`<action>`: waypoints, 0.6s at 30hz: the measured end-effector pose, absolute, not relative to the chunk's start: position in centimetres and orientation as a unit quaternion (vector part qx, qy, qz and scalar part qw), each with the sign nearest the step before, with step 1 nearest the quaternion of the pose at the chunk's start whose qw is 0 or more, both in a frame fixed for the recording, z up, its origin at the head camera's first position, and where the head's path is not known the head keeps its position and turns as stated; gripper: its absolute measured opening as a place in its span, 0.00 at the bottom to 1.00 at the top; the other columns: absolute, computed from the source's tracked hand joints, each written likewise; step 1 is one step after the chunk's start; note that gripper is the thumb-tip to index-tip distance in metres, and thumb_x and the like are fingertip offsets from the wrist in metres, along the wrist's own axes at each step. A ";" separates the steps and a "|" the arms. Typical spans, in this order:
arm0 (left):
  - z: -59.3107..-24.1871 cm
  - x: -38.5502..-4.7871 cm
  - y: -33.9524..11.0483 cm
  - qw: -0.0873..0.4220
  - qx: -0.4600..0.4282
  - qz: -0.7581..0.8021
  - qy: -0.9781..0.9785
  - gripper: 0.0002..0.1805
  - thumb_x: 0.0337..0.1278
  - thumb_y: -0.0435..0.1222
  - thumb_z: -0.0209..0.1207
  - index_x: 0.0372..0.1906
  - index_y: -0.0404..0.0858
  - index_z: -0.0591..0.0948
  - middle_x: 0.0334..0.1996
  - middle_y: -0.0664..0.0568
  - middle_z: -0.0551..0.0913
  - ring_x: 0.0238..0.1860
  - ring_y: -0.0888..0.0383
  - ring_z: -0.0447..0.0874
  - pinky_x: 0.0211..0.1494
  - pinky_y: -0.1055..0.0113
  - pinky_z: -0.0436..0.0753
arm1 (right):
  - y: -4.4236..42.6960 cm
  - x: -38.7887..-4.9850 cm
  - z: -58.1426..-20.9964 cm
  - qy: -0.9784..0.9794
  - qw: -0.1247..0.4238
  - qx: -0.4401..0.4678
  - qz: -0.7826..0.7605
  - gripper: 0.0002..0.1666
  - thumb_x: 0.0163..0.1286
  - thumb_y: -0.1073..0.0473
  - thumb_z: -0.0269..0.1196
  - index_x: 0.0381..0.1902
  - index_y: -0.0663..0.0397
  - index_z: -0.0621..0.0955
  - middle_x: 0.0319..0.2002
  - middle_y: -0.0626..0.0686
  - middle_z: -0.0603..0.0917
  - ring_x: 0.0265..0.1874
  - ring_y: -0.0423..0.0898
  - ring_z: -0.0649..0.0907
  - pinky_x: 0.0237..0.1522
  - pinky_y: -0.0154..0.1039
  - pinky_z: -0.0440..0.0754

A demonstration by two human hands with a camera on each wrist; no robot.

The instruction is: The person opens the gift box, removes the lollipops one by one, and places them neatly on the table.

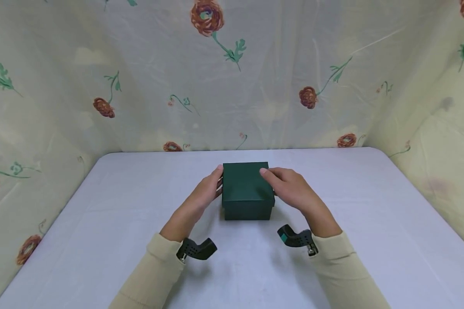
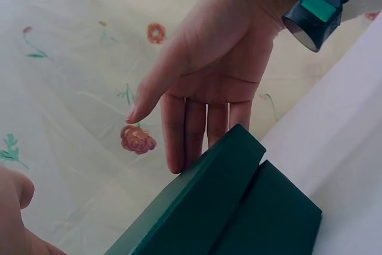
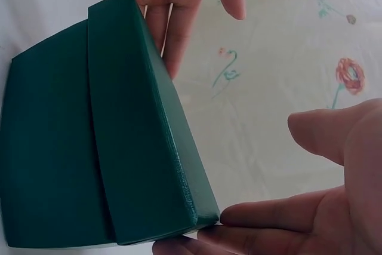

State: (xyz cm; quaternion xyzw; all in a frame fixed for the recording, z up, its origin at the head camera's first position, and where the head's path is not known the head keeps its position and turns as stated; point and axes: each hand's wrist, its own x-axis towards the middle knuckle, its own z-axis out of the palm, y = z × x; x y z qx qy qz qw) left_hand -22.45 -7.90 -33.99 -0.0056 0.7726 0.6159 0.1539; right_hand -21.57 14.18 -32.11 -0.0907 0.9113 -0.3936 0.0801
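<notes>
A dark green lidded box (image 1: 247,184) stands on the white table, its lid (image 3: 134,129) on, with a narrow gap along the lid's lower edge. My left hand (image 1: 205,189) is at the box's left side; in the left wrist view that hand (image 2: 218,58) has nearly straight fingers against the lid's side and its thumb apart from it. On the right side, my right hand (image 1: 291,189) touches the box with extended fingers; the right wrist view shows its fingertips at the lid's corner and the thumb raised off the lid.
The white-covered table (image 1: 120,206) reaches back to a flower-printed curtain (image 1: 270,107), which also hangs at both sides. A dark wrist camera is strapped over each light sleeve (image 1: 152,274).
</notes>
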 end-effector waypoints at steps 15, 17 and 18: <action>-32.1 -21.8 -9.3 0.113 -0.009 0.586 0.802 0.36 0.72 0.60 0.31 0.77 0.48 0.53 0.76 0.51 0.53 0.74 0.50 0.53 0.72 0.47 0.56 | 12.9 -21.1 -30.8 0.896 0.032 -0.111 -0.429 0.42 0.73 0.35 0.46 0.71 0.59 0.63 0.66 0.61 0.70 0.57 0.57 0.77 0.55 0.54 0.78; -31.8 -21.7 -9.6 0.101 -0.008 0.584 0.806 0.36 0.72 0.59 0.31 0.76 0.46 0.54 0.75 0.49 0.54 0.73 0.49 0.55 0.71 0.45 0.56 | 12.6 -21.1 -30.6 0.890 0.030 -0.115 -0.440 0.41 0.73 0.35 0.47 0.71 0.58 0.63 0.66 0.60 0.71 0.57 0.57 0.77 0.54 0.53 0.78; -31.6 -21.6 -9.7 0.095 -0.009 0.583 0.807 0.36 0.72 0.59 0.31 0.76 0.45 0.55 0.75 0.48 0.54 0.73 0.48 0.56 0.71 0.44 0.57 | 12.4 -21.2 -30.6 0.887 0.030 -0.116 -0.445 0.40 0.73 0.36 0.47 0.72 0.57 0.63 0.66 0.60 0.71 0.58 0.57 0.77 0.55 0.53 0.78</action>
